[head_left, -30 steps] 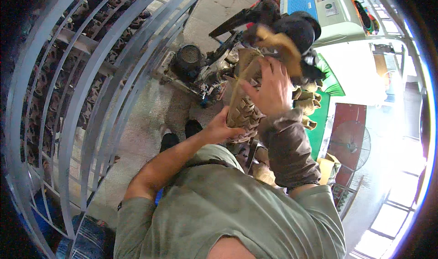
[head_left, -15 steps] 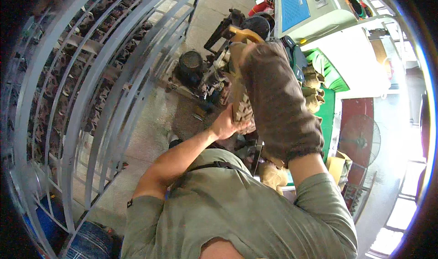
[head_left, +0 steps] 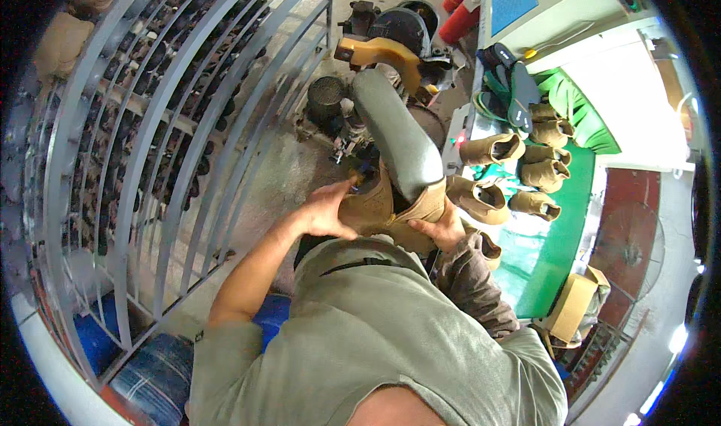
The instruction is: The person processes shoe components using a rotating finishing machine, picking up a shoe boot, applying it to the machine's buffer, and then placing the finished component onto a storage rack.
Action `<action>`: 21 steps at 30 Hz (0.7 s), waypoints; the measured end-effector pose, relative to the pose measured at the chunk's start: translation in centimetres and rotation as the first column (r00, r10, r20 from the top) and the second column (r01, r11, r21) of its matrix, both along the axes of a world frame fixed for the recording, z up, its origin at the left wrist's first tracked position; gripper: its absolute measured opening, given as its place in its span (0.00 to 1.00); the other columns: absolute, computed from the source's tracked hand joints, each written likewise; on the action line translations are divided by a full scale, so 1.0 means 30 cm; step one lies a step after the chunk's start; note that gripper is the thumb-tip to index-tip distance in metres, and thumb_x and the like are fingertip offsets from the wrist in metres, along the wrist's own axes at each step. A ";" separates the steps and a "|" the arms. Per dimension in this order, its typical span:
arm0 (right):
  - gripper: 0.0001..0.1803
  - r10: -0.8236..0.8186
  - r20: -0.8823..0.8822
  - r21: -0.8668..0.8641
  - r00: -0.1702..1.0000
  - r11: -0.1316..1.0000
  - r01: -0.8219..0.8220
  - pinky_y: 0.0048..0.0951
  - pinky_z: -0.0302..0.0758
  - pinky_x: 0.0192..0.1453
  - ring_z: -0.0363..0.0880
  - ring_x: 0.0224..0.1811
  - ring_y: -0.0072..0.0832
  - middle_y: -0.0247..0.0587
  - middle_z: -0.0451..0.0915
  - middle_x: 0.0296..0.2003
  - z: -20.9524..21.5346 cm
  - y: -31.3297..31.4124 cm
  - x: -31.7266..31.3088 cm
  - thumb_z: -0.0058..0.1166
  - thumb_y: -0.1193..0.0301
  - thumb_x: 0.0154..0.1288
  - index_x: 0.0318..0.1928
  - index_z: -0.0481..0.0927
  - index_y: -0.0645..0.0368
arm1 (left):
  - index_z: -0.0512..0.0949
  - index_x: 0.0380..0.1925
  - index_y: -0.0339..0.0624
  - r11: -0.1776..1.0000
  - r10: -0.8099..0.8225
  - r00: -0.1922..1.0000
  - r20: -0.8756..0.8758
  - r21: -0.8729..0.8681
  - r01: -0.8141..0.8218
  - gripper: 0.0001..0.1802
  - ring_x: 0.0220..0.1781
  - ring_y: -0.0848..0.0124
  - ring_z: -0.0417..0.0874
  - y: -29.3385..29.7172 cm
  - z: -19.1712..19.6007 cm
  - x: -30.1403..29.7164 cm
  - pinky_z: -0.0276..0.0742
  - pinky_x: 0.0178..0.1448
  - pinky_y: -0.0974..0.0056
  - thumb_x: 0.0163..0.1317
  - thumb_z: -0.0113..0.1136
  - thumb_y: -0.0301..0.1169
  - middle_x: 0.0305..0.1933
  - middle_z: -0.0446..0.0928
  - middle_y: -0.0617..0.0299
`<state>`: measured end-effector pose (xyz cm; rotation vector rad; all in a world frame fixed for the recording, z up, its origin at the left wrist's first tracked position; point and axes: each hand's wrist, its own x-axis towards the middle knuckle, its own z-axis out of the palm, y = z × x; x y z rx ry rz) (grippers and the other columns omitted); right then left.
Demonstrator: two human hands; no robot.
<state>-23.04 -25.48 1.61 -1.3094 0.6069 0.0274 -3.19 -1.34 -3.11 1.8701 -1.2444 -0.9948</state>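
Observation:
Just in front of my waist, both hands hold tan shoe uppers (head_left: 372, 210) with their openings turned up. My left hand (head_left: 330, 210) curls round the left side, thumb and fingers spread across the rim. Against the right rim, my right hand (head_left: 444, 229) presses its thumb, the other fingers mostly hidden behind; a dark brown sleeve covers that forearm. A long grey foot-shaped form (head_left: 398, 129) slants down from the machine, its near end at the dark opening between my hands. Whether it sits inside is hard to tell. Beyond it is the machine's yellow curved arm (head_left: 383, 54).
Several tan shoes (head_left: 492, 148) stand on a green-topped bench (head_left: 552, 276) to my right, with dark flip-flops (head_left: 518, 92) behind them. A grey metal rack (head_left: 191, 126) full of dark pieces rises on my left. Red cylinders (head_left: 460, 22) stand at the far side.
My right hand has come back from the machine to the shoe upper near my waist. My left hand has moved slightly nearer and left. The treaded sole is out of sight; the grey form shows.

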 end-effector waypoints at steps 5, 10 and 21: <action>0.44 0.107 -0.113 -0.494 0.988 0.856 -0.149 0.38 0.77 0.59 0.80 0.55 0.39 0.51 0.80 0.53 -0.216 -0.074 -0.096 0.76 0.58 0.48 0.62 0.68 0.63 | 0.73 0.58 0.42 0.657 0.319 0.075 -0.945 0.164 -0.736 0.30 0.56 0.65 0.81 -0.329 0.161 0.010 0.77 0.62 0.56 0.63 0.64 0.49 0.54 0.80 0.59; 0.39 0.140 -0.191 -0.657 0.972 0.717 -0.232 0.38 0.78 0.56 0.82 0.51 0.41 0.48 0.83 0.48 -0.211 -0.111 -0.091 0.72 0.60 0.49 0.60 0.71 0.61 | 0.77 0.53 0.41 0.412 0.225 -0.279 -0.934 0.350 -0.841 0.27 0.48 0.61 0.84 -0.601 0.229 -0.051 0.81 0.56 0.53 0.63 0.64 0.49 0.49 0.82 0.56; 0.31 0.236 0.568 -0.297 0.788 0.952 -0.071 0.32 0.74 0.58 0.79 0.49 0.28 0.40 0.81 0.47 0.347 0.158 0.486 0.69 0.69 0.55 0.58 0.73 0.64 | 0.67 0.64 0.35 0.277 -0.052 0.283 -0.958 -0.286 -0.917 0.40 0.55 0.57 0.82 0.415 0.583 -0.224 0.77 0.62 0.50 0.55 0.68 0.45 0.58 0.77 0.48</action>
